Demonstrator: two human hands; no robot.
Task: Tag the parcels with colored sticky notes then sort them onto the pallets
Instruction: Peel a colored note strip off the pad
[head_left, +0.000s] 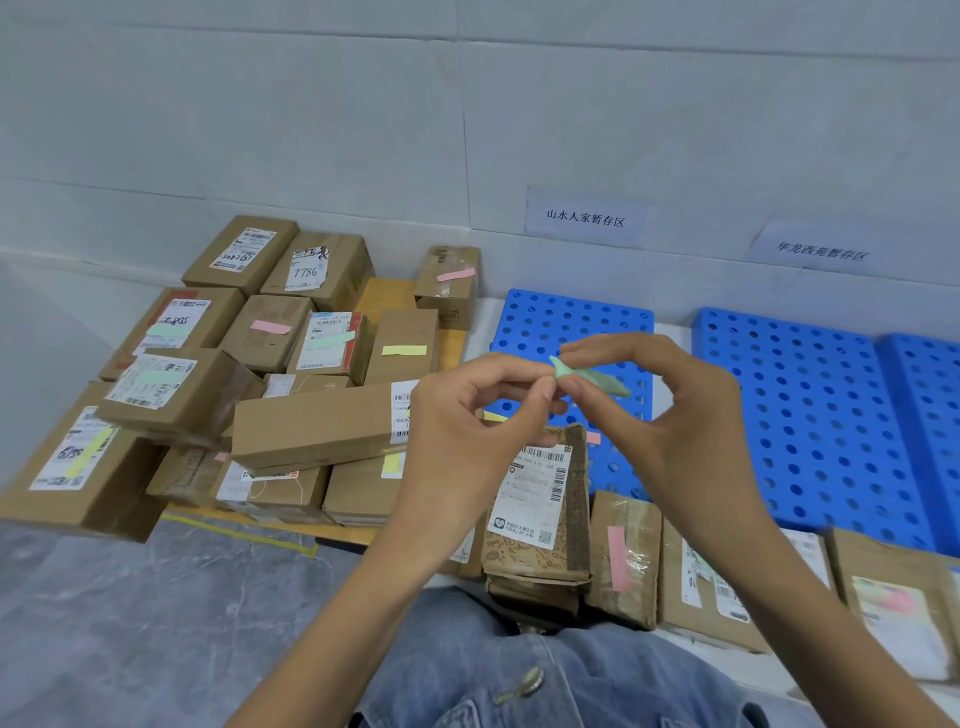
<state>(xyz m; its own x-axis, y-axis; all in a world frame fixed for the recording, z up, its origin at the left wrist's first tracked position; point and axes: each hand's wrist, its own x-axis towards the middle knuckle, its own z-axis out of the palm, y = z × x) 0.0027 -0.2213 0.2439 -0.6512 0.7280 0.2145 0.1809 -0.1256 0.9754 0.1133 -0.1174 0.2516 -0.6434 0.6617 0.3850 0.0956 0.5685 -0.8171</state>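
Floor (130, 597): parcels (322, 426) beside blue pallets (810, 415); left hand (467, 415), right hand (670, 415) fingers (514, 364) pinch curled green sticky note (592, 376). Risk: adhesive self-sticks, note tears.

1. Your left hand (470, 415) and right hand (670, 410) are bare, as are both forearms (332, 613).
2. You wear faded blue denim (597, 670) with stitched seams.
3. A metal button (530, 682) sits on it.

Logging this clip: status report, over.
Left hand, right hand both pinch small green paper sticky note. Brown patterned cardboard parcel sits below. Nothing blocking.
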